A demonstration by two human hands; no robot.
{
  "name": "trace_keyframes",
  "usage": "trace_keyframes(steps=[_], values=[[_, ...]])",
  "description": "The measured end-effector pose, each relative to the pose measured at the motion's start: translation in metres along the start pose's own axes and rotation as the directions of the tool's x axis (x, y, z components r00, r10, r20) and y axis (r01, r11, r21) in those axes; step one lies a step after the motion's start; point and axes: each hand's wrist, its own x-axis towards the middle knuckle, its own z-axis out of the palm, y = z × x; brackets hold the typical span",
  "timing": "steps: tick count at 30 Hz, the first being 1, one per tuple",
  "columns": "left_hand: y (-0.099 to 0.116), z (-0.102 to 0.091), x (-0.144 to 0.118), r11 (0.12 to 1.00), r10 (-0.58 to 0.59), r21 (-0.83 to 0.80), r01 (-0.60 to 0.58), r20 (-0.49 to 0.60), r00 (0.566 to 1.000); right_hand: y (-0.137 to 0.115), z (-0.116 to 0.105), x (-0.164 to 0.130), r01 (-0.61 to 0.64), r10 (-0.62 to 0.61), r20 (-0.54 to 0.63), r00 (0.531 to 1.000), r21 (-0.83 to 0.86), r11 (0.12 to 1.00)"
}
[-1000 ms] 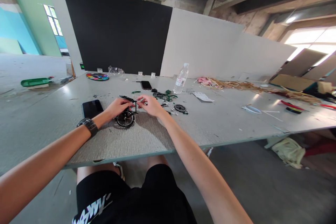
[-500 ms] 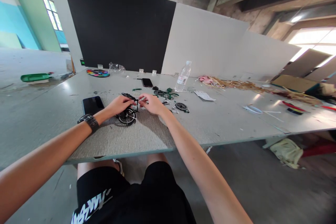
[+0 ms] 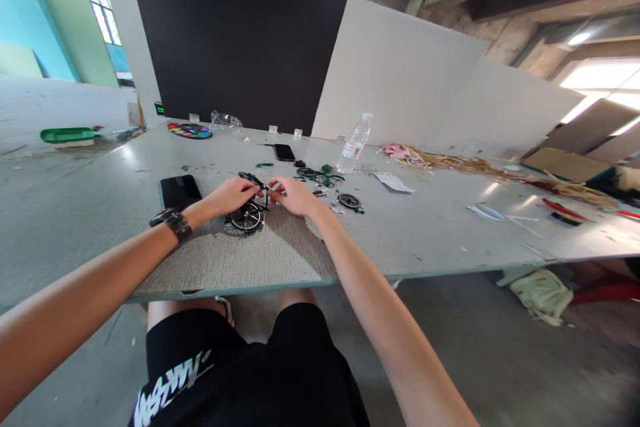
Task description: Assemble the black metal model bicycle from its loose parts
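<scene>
On the table in front of me is a small black model bicycle (image 3: 246, 217), one spoked wheel low and toward me. My left hand (image 3: 234, 195) pinches its upper part from the left. From the other side, my right hand (image 3: 290, 196) closes its fingertips at the thin black frame; whether a small part sits between them is too small to tell. A loose spoked wheel (image 3: 349, 201) lies to the right of my right hand. Green and black bicycle parts (image 3: 320, 175) are scattered just beyond it.
A black phone (image 3: 180, 192) lies by my left wrist, and a smaller phone (image 3: 285, 152) farther back. A clear water bottle (image 3: 355, 144) stands behind the parts, with a paper sheet (image 3: 393, 182) to its right. A paint palette (image 3: 190, 131) is at the back left.
The view has shifted slightly. Both hands stay at the model bicycle, with the right fingertips a little closer in against its frame.
</scene>
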Motion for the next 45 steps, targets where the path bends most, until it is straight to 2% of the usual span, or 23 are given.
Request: trace_keyframes(steps=[6, 15, 28, 45], values=[[0.0, 0.0, 0.001, 0.999, 0.043, 0.01, -0.043, -0.003, 0.999, 0.003, 0.001, 0.001, 0.017, -0.017, 0.011, 1.0, -0.002, 1.0], [-0.001, 0.001, 0.002, 0.999, 0.037, 0.037, -0.037, 0.002, 0.999, -0.002, -0.001, -0.002, -0.014, 0.014, 0.013, 1.0, -0.014, 1.0], [-0.011, 0.004, 0.003, 0.99, 0.019, -0.139, -0.019, -0.007, 1.0, -0.003, 0.0, -0.003, -0.026, 0.026, 0.004, 1.0, 0.001, 1.0], [-0.008, 0.003, 0.002, 0.998, -0.001, -0.055, 0.002, 0.03, 1.0, -0.012, -0.004, -0.006, -0.035, 0.034, -0.021, 0.999, -0.03, 0.999]])
